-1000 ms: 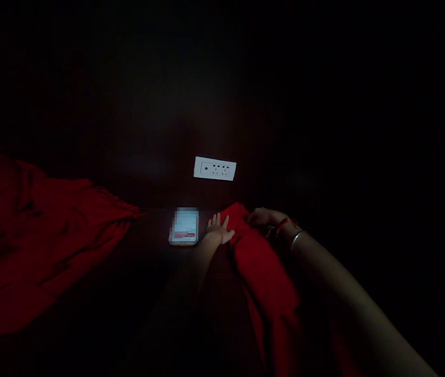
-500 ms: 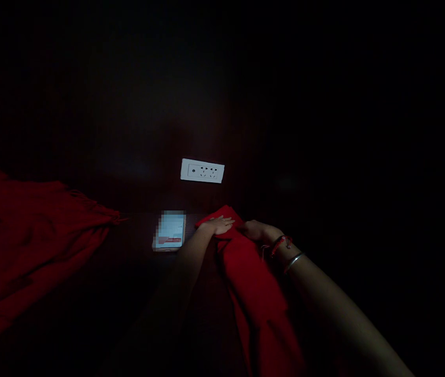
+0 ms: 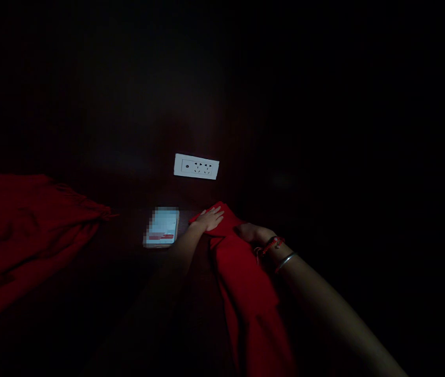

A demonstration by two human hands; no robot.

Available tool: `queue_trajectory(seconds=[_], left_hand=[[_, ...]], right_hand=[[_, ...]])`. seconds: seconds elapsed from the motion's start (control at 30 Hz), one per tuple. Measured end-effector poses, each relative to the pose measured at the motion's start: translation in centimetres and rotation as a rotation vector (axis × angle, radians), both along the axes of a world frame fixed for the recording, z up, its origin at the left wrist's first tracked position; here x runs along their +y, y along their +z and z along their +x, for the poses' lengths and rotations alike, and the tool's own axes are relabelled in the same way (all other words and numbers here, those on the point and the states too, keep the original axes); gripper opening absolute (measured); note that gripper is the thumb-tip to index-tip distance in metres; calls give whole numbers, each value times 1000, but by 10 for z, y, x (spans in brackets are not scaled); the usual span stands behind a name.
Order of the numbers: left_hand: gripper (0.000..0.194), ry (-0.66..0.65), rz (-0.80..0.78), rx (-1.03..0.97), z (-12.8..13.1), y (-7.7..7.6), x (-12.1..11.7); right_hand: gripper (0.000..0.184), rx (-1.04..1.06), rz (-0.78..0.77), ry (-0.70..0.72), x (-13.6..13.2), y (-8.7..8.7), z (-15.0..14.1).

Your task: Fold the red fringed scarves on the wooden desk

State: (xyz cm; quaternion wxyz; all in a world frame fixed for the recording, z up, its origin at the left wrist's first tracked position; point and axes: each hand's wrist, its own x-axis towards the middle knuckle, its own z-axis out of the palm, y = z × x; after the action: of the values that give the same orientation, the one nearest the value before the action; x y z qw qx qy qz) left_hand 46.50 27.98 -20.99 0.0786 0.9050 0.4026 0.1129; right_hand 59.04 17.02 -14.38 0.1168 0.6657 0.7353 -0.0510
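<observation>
A long strip of folded red cloth (image 3: 241, 267) runs from the middle of the view down to the bottom edge. My left hand (image 3: 211, 219) lies flat on its far end, palm down with the fingers spread. At the cloth's right edge, my right hand (image 3: 251, 232) is closed on the fabric, its fingers partly lost in shadow. A red bracelet and a silver bangle circle that wrist. Close to my left forearm, on the left, lies a phone (image 3: 163, 228) with a lit screen, partly pixelated.
A second red cloth with a fringed end, like a scarf (image 3: 33, 230), spreads across the left side. Beyond my hands, a white socket panel (image 3: 196, 166) is set in a dark surface. Most of the surroundings are too dark to make out.
The whole view has shifted slightly, so things sit a little further left and up. The fingers of my left hand are spread wider on the cloth. My right hand stays at its edge.
</observation>
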Motion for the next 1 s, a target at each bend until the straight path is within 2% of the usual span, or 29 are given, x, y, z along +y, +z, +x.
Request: queue_trajectory(seconds=[0.13, 0.23, 0.33, 0.43, 0.5, 0.6, 0.7, 0.77, 0.83, 1.0], left_hand=[[46, 43, 95, -118, -16, 16, -10], [47, 87, 142, -139, -40, 34, -21], [46, 126, 193, -97, -82, 50, -39], [46, 200, 243, -92, -138, 56, -65], [45, 270, 282, -95, -180, 53, -90], [42, 391, 355, -102, -236, 40, -133], [39, 595, 397, -89, -279, 23, -175], [38, 738, 395, -56, -296, 16, -195], [39, 826, 376, -14, -306, 12, -207], [46, 870, 345, 27, -307, 10, -207]], right_hand=[[28, -15, 37, -30, -4, 17, 1], [28, -4, 114, -58, -10, 32, -6], [29, 36, 196, -45, -21, 42, -29], [30, 111, 260, 5, -34, 42, -68], [30, 172, 282, 47, -41, 35, -102], [30, 256, 296, 115, -54, 16, -158], [32, 321, 301, 179, -68, -4, -212], [34, 349, 304, 218, -78, -16, -239], [36, 365, 314, 252, -87, -26, -257], [39, 375, 345, 295, -94, -50, -269]])
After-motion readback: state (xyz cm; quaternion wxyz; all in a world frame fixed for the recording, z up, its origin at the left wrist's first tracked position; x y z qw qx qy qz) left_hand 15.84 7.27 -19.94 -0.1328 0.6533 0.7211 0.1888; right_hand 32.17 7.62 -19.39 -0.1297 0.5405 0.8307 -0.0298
